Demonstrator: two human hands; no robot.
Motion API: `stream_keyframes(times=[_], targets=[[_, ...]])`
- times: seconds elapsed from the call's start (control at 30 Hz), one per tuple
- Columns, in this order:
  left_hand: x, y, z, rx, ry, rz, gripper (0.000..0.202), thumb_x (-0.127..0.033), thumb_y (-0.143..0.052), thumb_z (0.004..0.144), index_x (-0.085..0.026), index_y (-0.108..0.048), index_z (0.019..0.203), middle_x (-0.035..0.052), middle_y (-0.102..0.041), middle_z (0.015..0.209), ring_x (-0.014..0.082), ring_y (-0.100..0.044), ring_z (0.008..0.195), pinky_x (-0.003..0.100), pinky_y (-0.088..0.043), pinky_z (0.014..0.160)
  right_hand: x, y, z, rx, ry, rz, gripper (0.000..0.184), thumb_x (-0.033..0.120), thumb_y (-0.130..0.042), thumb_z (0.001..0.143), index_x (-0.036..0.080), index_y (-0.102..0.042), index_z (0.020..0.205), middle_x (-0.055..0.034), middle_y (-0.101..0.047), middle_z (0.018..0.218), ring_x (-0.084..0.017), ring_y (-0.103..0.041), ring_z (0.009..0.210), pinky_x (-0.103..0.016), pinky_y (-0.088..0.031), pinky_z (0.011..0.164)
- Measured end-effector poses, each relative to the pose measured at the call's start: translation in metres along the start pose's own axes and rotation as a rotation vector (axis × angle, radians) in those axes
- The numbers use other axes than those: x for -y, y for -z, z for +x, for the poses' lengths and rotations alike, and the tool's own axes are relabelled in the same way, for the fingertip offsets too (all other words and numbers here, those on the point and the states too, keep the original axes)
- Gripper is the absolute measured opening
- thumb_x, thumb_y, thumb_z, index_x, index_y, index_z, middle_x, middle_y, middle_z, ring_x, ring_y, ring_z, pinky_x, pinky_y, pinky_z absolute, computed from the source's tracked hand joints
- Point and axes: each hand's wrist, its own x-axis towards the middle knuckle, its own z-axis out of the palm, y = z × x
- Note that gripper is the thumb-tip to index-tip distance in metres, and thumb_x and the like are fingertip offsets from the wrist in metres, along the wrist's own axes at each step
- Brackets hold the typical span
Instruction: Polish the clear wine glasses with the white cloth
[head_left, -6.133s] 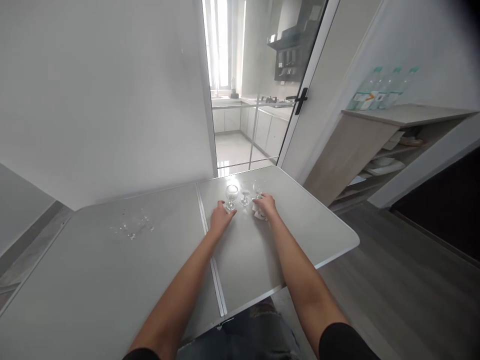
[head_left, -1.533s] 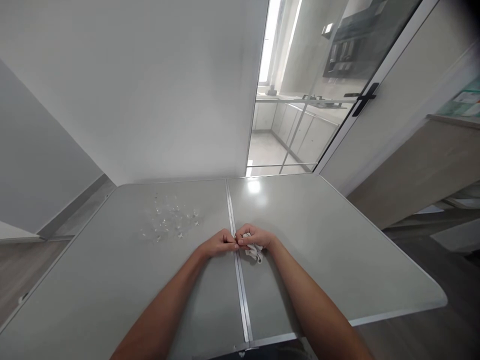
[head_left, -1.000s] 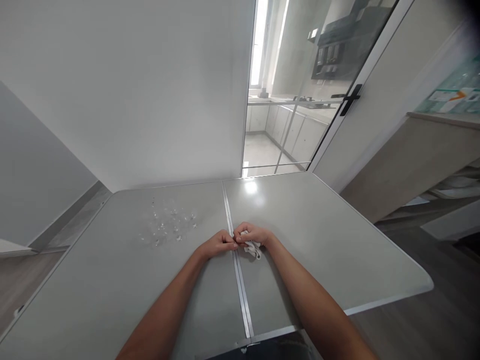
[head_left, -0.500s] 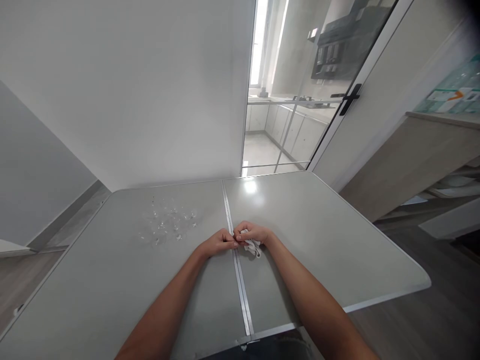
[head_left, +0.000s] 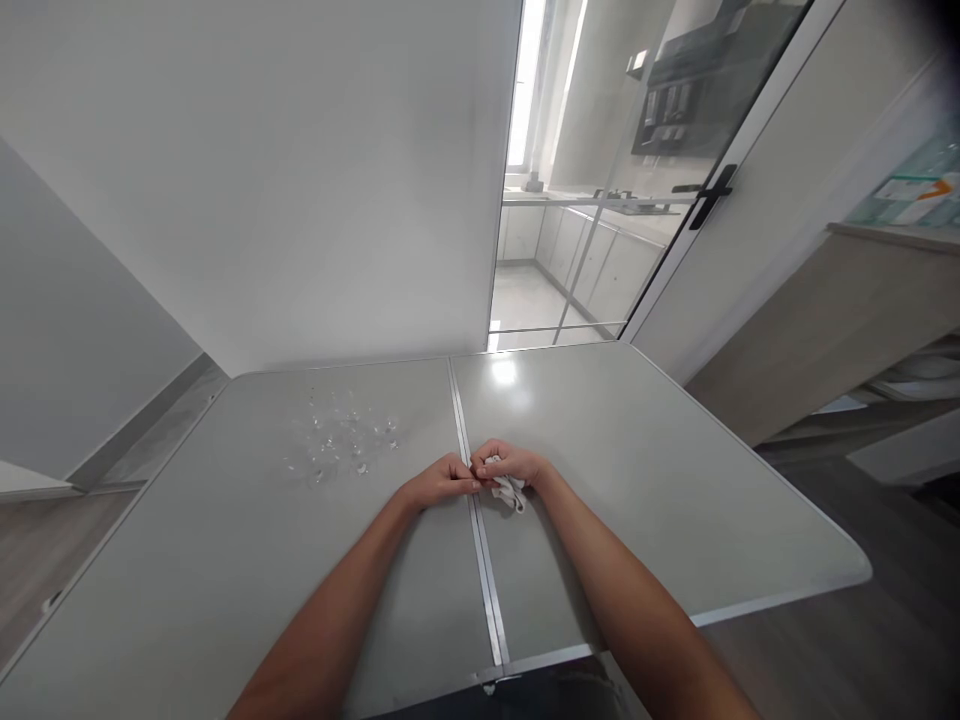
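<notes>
Two bare hands are meeting at the metal strip [head_left: 489, 600] that is dividing the table [head_left: 660, 500]. The right hand [head_left: 508, 462] is resting just right of the strip, its fingers bending around a crumpled white cloth [head_left: 511, 494]. The cloth is protruding from the grasp, also just right of the strip. The left hand [head_left: 447, 482] is lying mostly left of the strip, its fingers curled inward; whether it is pinching anything, the view is not showing. Several pieces of clear glassware [head_left: 341, 440] are resting well left of the strip; their outlines are too faint for counting.

Handling: judging by its folds, the cloth is probably behaving as light, soft and limp, presenting no breakage risk. Its loose folds right of the strip are appearing easiest for taking hold. The clear glassware left of the strip is likely presenting smooth, slippery and fragile surfaces, so light finger pressure is seeming advisable there.
</notes>
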Motion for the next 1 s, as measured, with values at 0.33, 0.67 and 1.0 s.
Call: stream_keyframes(times=[0.33,0.67,1.0], targets=[[-0.0013,-0.0010,0.0009,-0.002,-0.011,0.020,0.060,-0.045,-0.064,0.086,-0.019,-0.023,0.052,-0.0066,-0.016,0.053,0.0059,-0.014,0.051,0.029,-0.011,0.052,0.0004,0.0004,-0.0003,-0.005,-0.014,-0.018,0.036,0.044,-0.073,0.083,0.013,-0.059,0.071,0.0040,-0.054,0.055,-0.007,-0.046,0.050,-0.020,-0.037,0.052],[-0.0002,-0.0009,0.0018,0.000,-0.016,0.009,0.059,-0.045,-0.065,0.085,-0.019,-0.024,0.051,-0.0067,-0.017,0.052,0.0057,-0.015,0.050,0.028,-0.011,0.051,-0.0006,-0.0002,0.0001,-0.016,-0.002,0.002,0.036,0.043,-0.074,0.083,0.013,-0.058,0.069,0.0039,-0.053,0.054,-0.008,-0.044,0.050,-0.020,-0.035,0.051],[0.0007,-0.0010,0.0020,0.007,-0.019,0.000,0.060,-0.045,-0.065,0.087,-0.019,-0.023,0.052,-0.0066,-0.016,0.054,0.0059,-0.015,0.052,0.029,-0.012,0.052,-0.0032,0.0018,0.0010,-0.017,0.000,-0.020,0.039,0.045,-0.073,0.083,0.013,-0.057,0.068,0.0040,-0.053,0.054,-0.008,-0.045,0.051,-0.020,-0.036,0.052]])
